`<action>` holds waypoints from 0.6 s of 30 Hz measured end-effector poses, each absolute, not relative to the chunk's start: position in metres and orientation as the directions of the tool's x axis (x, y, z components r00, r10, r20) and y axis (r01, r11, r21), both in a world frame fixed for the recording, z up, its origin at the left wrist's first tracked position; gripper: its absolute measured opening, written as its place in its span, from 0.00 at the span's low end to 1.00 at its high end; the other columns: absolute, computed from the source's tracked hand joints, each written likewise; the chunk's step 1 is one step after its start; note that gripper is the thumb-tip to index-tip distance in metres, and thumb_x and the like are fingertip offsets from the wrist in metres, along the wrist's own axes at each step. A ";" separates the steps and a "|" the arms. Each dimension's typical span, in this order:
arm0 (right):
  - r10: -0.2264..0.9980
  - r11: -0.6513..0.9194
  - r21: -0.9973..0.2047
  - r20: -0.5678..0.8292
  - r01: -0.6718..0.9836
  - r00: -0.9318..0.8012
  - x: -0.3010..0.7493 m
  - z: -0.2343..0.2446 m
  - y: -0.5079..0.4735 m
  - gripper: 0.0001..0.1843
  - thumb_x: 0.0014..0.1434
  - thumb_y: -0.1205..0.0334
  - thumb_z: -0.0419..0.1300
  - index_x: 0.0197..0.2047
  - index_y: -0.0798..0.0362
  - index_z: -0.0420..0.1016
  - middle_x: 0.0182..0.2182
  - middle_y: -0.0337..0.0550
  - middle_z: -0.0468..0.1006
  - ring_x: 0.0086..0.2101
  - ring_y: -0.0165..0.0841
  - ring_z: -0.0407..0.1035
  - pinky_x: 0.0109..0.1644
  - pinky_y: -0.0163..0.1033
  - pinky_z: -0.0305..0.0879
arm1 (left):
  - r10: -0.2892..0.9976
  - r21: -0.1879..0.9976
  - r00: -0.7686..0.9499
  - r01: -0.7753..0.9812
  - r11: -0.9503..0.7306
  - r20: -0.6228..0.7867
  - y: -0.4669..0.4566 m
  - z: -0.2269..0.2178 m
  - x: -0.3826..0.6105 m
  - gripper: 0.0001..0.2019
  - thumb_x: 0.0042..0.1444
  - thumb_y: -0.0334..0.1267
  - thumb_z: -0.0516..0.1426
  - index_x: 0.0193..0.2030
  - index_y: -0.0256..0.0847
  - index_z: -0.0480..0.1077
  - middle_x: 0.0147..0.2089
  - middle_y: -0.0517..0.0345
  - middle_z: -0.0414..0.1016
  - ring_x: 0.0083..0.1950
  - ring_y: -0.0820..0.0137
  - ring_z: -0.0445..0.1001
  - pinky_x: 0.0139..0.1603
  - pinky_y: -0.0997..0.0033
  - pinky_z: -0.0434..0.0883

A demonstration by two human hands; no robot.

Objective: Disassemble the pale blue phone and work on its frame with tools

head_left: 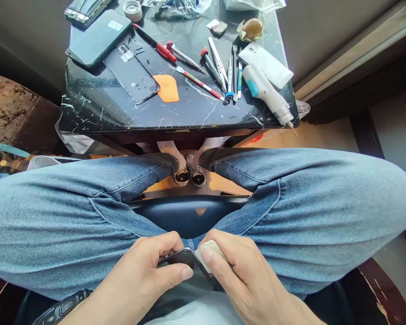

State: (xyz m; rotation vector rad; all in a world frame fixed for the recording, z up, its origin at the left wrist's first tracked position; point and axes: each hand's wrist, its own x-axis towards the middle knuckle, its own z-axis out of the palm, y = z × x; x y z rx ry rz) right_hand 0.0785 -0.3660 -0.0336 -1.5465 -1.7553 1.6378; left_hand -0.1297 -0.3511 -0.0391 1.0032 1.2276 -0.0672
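Close to my lap, my left hand (152, 266) is closed around a dark glossy smartphone (200, 276), thumb across its face and fingers under the far edge. A thin pale flat blade (202, 261) meets the phone's right edge. My right hand (240, 266) pinches the blade's light, wrapped-looking grip (214, 246) between thumb and fingers. How deep the blade sits at that edge cannot be made out. The phone's lower part is hidden by my left hand and blends into dark surroundings.
On the black marbled table (176, 115) lie a phone back shell (131, 74), an orange plastic pick (168, 88), a red pen (155, 44), several screwdrivers, tweezers (218, 58), a white phone (265, 65) and a white-blue electric screwdriver (267, 92). A black chair seat (189, 214) shows between my legs.
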 end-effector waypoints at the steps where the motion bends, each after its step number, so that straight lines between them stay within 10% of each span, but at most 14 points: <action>1: 0.814 -0.208 -0.843 -0.431 0.496 -0.390 0.079 -0.033 -0.365 0.21 0.74 0.57 0.44 0.27 0.50 0.58 0.23 0.34 0.63 0.24 0.29 0.55 0.30 0.38 0.52 | 0.454 0.599 0.391 0.545 0.588 -0.801 -0.350 -0.039 -0.129 0.11 0.58 0.43 0.58 0.27 0.43 0.63 0.27 0.68 0.62 0.31 0.72 0.58 0.31 0.73 0.55; 10: 0.785 -0.085 -0.822 -0.403 0.563 -0.470 0.081 -0.037 -0.363 0.18 0.74 0.60 0.44 0.29 0.50 0.58 0.24 0.34 0.63 0.23 0.27 0.56 0.28 0.36 0.53 | 0.397 0.564 0.404 0.520 0.641 -0.824 -0.346 -0.036 -0.125 0.09 0.56 0.42 0.57 0.29 0.43 0.62 0.27 0.68 0.62 0.32 0.72 0.58 0.33 0.72 0.56; 18: 0.807 0.362 -0.701 -0.095 0.614 -0.583 0.070 -0.036 -0.365 0.17 0.71 0.71 0.42 0.29 0.51 0.59 0.25 0.37 0.65 0.22 0.27 0.58 0.25 0.35 0.53 | 0.435 0.539 0.320 0.447 0.714 -0.841 -0.357 -0.038 -0.119 0.14 0.52 0.42 0.59 0.25 0.43 0.56 0.26 0.68 0.55 0.31 0.72 0.53 0.31 0.72 0.53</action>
